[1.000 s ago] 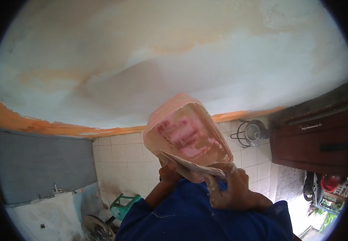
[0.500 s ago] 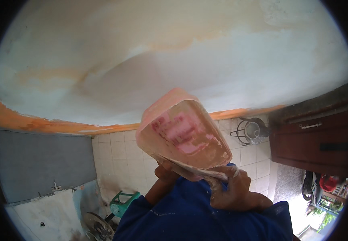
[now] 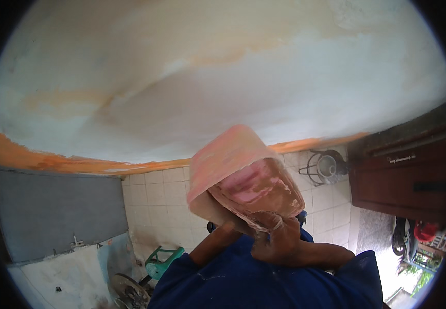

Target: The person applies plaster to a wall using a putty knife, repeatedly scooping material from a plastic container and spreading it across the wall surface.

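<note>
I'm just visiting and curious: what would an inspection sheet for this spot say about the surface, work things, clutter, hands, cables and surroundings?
Surface: pale, patchy wall with an uneven orange band along its lower edge.
Job's things: pink rectangular plastic tub, tilted, brownish residue inside; thin, flat, residue-coated spreader at its near side.
Clutter: green plastic stool; round pale container by a dark metal frame.
Hands: right hand grips the spreader; left hand is at the tub, fingers hidden.
Cables: nothing seen.
Surroundings: white tiled floor; flat grey panel to the left; reddish-brown door with a metal handle to the right.
</note>
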Available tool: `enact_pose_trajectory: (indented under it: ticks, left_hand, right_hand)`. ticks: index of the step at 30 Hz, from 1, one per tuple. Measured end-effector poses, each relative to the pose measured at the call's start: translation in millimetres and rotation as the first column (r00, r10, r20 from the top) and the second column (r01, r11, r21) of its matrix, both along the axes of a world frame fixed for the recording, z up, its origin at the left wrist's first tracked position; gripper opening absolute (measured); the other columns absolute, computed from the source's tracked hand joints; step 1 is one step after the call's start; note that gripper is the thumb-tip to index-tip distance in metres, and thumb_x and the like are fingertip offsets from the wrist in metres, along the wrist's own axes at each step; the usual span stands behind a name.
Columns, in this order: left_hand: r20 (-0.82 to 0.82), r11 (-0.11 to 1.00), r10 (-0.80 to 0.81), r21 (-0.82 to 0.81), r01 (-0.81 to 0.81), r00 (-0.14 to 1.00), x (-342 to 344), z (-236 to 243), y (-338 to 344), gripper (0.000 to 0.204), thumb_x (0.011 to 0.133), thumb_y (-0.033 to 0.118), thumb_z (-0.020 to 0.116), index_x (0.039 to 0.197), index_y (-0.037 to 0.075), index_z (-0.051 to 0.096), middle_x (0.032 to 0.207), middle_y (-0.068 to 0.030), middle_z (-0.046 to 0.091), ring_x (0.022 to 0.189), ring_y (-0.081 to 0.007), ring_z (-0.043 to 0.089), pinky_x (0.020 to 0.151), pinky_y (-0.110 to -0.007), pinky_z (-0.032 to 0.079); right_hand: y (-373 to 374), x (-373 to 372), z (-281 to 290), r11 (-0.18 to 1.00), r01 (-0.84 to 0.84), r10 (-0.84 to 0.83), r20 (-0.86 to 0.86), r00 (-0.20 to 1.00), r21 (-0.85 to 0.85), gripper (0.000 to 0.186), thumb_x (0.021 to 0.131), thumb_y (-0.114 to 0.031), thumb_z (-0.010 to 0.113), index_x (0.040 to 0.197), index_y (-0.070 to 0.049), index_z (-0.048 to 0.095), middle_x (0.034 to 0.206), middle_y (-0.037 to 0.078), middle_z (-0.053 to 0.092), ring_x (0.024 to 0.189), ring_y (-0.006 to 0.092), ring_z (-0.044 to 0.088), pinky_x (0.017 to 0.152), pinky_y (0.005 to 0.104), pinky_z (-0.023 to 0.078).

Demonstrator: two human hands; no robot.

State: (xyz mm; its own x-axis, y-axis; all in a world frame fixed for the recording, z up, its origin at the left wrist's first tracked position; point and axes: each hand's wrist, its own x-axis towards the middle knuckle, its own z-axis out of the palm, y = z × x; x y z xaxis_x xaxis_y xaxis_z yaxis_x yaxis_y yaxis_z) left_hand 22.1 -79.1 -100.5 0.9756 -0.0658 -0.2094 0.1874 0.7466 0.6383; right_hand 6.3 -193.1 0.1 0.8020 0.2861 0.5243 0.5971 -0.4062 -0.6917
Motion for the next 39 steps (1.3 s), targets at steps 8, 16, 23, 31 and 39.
enact_pose_trajectory:
  ticks: [8, 16, 23, 31, 39]
  left_hand:
    - [-0.002, 1.0, -0.021, 0.011, 0.021, 1.0, -6, -2, -3, 0.076, 0.066, 0.02, 0.053, 0.135, 0.003, 0.027, 0.126, -0.0163, 0.039, 0.116, -0.0344, 0.046, 0.09, -0.048, 0.048]
    - [-0.001, 0.999, -0.034, 0.03, 0.034, 0.999, -15, -1, 21, 0.075, 0.066, 0.022, 0.053, 0.135, 0.003, 0.027, 0.126, -0.0161, 0.038, 0.116, -0.0346, 0.046, 0.089, -0.048, 0.048]
    - [-0.001, 0.996, -0.061, 0.062, 0.061, 0.998, -43, 0, 58, 0.075, 0.067, 0.023, 0.054, 0.135, 0.004, 0.027, 0.126, -0.0159, 0.038, 0.116, -0.0348, 0.045, 0.088, -0.049, 0.049]
    - [0.019, 0.997, -0.058, 0.056, 0.057, 0.998, -36, -2, 61, 0.075, 0.068, 0.024, 0.054, 0.135, 0.004, 0.027, 0.126, -0.0156, 0.037, 0.116, -0.035, 0.045, 0.087, -0.05, 0.049]
    - [0.023, 0.996, -0.067, 0.053, 0.066, 0.997, -32, -1, 57, 0.075, 0.068, 0.025, 0.054, 0.135, 0.004, 0.027, 0.126, -0.0154, 0.036, 0.116, -0.0353, 0.045, 0.086, -0.05, 0.05]
  right_hand:
    - [-2, 3, -6, 0.995, -0.008, 0.036, 0.271, 0.962, -0.103, 0.034, 0.064, -0.006, 0.065, 0.097, 0.001, 0.062, 0.099, 0.014, 0.066, 0.081, 0.027, 0.067, 0.063, 0.035, 0.056]
    - [-15, 2, 0, 0.998, -0.009, 0.025, 0.283, 0.959, -0.058, 0.029, 0.072, -0.011, 0.064, 0.098, 0.002, 0.062, 0.1, 0.014, 0.066, 0.087, 0.0316, 0.066, 0.068, 0.0393, 0.057]
    - [-53, -3, 16, 0.976, 0.2, -0.198, 0.033, 0.98, -0.084, 0.03, 0.073, -0.003, 0.061, 0.102, 0.004, 0.058, 0.083, 0.012, 0.065, 0.068, 0.0261, 0.065, 0.058, 0.0329, 0.054]
    - [-41, 8, 29, 0.914, 0.125, -0.091, -0.106, 0.99, 0.385, 0.034, 0.072, 0.003, 0.063, 0.105, -0.002, 0.057, 0.086, 0.01, 0.067, 0.066, 0.0162, 0.064, 0.055, 0.0281, 0.049]
    - [-36, 17, 29, 0.992, 0.095, -0.083, -0.146, 0.986, 0.083, 0.011, 0.078, -0.001, 0.066, 0.086, 0.006, 0.061, 0.078, 0.015, 0.062, 0.06, 0.0192, 0.057, 0.052, 0.0279, 0.045]
